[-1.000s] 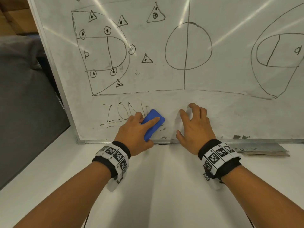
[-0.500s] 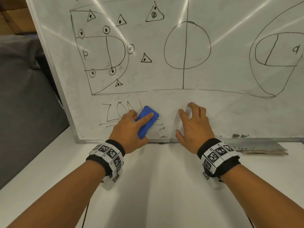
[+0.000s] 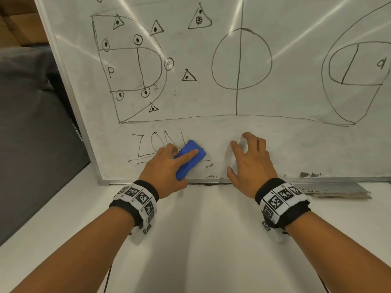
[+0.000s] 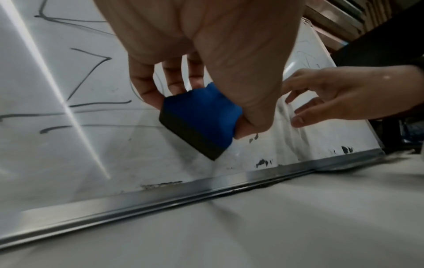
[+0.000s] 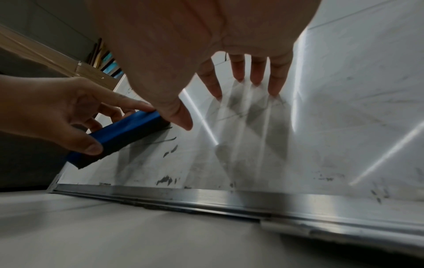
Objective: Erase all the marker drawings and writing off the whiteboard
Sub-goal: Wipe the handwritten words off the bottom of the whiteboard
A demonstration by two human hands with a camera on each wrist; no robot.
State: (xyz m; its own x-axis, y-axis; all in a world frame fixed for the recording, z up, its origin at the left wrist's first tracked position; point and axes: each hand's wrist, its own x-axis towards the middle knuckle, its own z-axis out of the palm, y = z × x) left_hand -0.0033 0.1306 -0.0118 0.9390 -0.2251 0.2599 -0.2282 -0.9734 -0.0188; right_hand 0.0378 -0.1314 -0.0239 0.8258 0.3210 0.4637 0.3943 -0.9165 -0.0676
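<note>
A whiteboard [image 3: 275,17] leans upright on a white table, covered with black marker court diagrams, circles and triangles. The letters "ZON" [image 3: 154,144] stand at its lower left above underlines. My left hand [image 3: 167,166] grips a blue eraser [image 3: 189,158] with a dark felt face [image 4: 190,139] and presses it against the board just right of the letters. My right hand [image 3: 249,159] stays open, its fingertips [image 5: 257,81] touching the board beside the eraser. The end of the word is hidden behind the eraser and hand.
The board's metal frame [image 3: 317,179] runs along the table [image 3: 201,240], with dark ink smudges [image 3: 309,174] just above it. A flat grey tray [image 3: 334,191] lies at the board's foot on the right. A dark grey seat [image 3: 31,123] stands left of the board.
My left hand has slid the eraser leftward along the bottom writing, from the "N" area toward the "O". The right hand has held its place on the board.
</note>
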